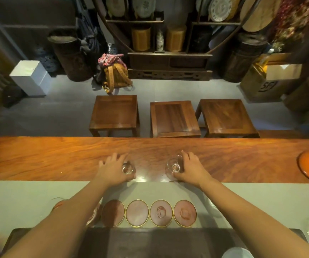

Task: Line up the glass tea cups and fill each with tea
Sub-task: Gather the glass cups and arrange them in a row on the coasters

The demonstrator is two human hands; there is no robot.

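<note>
- On the wooden tabletop (57,157), the left hand (111,169) grips a glass tea cup (128,168).
- The right hand (189,167) grips a second glass cup (174,167), tilted.
- Nearer, four round coasters (137,213) lie in a row; two carry cups (161,212).

Three wooden stools (172,118) on grey floor (57,108) before a dim, perhaps carved, display cabinet (169,62)

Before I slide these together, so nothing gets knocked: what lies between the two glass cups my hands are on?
In the head view, nothing: only bare glossy wooden table between the left cup and right cup.
</note>
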